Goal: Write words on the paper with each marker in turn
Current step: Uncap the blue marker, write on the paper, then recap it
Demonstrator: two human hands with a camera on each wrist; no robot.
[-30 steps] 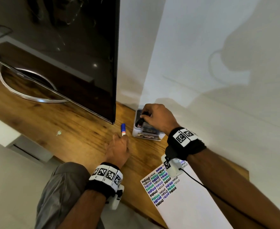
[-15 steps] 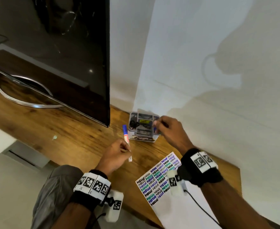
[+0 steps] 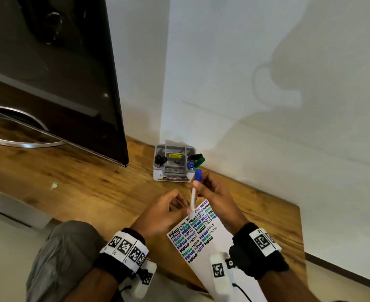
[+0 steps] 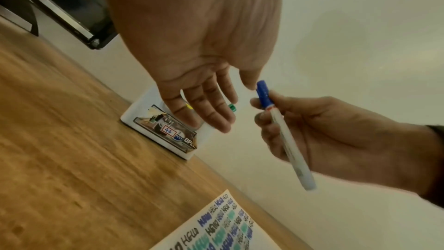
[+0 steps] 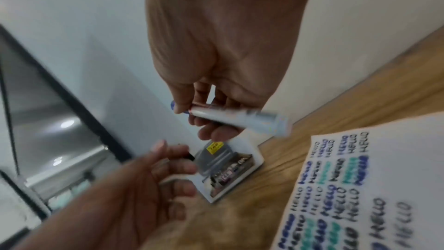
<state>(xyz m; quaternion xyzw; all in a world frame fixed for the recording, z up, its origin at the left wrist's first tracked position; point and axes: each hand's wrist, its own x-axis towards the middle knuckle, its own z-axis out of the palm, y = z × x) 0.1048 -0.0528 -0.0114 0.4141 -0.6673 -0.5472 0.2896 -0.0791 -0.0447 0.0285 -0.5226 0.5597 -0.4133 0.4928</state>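
Observation:
A white marker with a blue cap (image 3: 193,196) (image 4: 286,140) (image 5: 240,119) stands nearly upright above the paper's far corner, cap on. My right hand (image 3: 208,190) (image 4: 266,113) (image 5: 204,119) pinches it just below the cap. My left hand (image 3: 175,205) (image 4: 223,109) is beside the marker's lower end, fingers straight and holding nothing. The white paper (image 3: 214,260) (image 4: 216,227) (image 5: 396,168) lies on the wooden table, with rows of "HELLO" in black, blue and green. Other markers (image 3: 197,161) stick out of the small marker box (image 3: 172,171) (image 4: 156,132) (image 5: 240,166).
A dark monitor (image 3: 59,79) on a curved metal stand (image 3: 27,144) fills the left of the table (image 3: 81,182). The white wall (image 3: 266,105) runs close behind the box and paper. My knee (image 3: 59,258) is below the table's near edge.
The blue-capped marker has passed from my left hand to my right. My right hand has left the marker box, and both hands have come back over the paper's far corner.

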